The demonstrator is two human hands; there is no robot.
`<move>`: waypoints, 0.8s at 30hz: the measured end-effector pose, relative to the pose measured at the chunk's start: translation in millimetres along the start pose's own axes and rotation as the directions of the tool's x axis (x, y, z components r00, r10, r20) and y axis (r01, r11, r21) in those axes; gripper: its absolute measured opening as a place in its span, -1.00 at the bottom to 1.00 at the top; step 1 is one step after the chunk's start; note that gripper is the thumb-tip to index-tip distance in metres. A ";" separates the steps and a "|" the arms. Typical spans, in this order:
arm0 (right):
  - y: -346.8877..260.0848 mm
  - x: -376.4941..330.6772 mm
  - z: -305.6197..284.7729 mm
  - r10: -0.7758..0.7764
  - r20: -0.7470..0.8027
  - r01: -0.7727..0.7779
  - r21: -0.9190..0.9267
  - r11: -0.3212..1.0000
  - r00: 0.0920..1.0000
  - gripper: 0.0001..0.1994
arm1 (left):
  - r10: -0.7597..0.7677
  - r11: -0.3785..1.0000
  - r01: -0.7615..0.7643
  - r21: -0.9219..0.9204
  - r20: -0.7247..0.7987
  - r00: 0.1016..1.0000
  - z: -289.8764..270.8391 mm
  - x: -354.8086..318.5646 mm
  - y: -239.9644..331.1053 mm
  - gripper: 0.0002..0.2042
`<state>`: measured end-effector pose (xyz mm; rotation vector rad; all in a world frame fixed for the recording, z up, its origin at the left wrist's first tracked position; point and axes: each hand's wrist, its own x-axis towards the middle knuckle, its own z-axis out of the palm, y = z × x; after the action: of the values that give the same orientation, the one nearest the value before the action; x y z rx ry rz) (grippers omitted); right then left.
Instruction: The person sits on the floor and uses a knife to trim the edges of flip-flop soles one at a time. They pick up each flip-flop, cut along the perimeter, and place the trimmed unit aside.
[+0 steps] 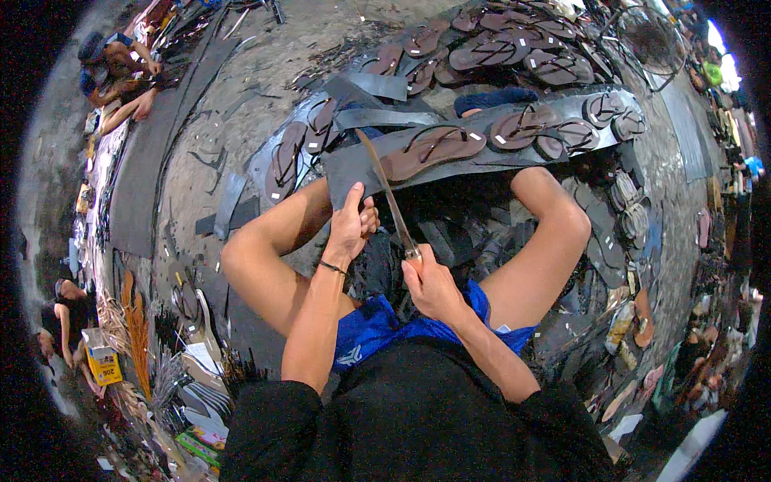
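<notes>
My right hand [436, 283] is closed round the handle of a long knife [391, 199]. Its blade points away from me and lies across the left part of a dark rubber sheet [341, 173]. My left hand [350, 225] grips the near edge of that sheet, thumb on top and fingers curled below. Just right of the blade, a brown flip-flop sandal [438, 150] rests on the sheet. More sandals [526, 124] lie along it to the right. The sheet spans the space in front of my bent knees.
Many brown sandals [482, 55] are heaped beyond the sheet. Loose rubber strips [385, 119] lie near its far side. At the far left, a person's hands [144, 104] show beside a long dark sheet [140, 177]. Another person [64, 313] sits near a yellow box [101, 361].
</notes>
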<state>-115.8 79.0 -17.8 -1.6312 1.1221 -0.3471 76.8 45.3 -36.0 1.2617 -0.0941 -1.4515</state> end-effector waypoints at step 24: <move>17.2 107.0 -101.1 -0.230 -0.469 -0.027 -0.480 0.877 0.853 -0.80 | -0.124 0.979 0.112 0.168 0.064 0.990 -11.3 -31.9 -11.5 -0.69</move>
<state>-140.5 -66.8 -26.8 -2.1095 1.6193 -0.6514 69.9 79.5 -28.5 1.3657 -0.1955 -1.6203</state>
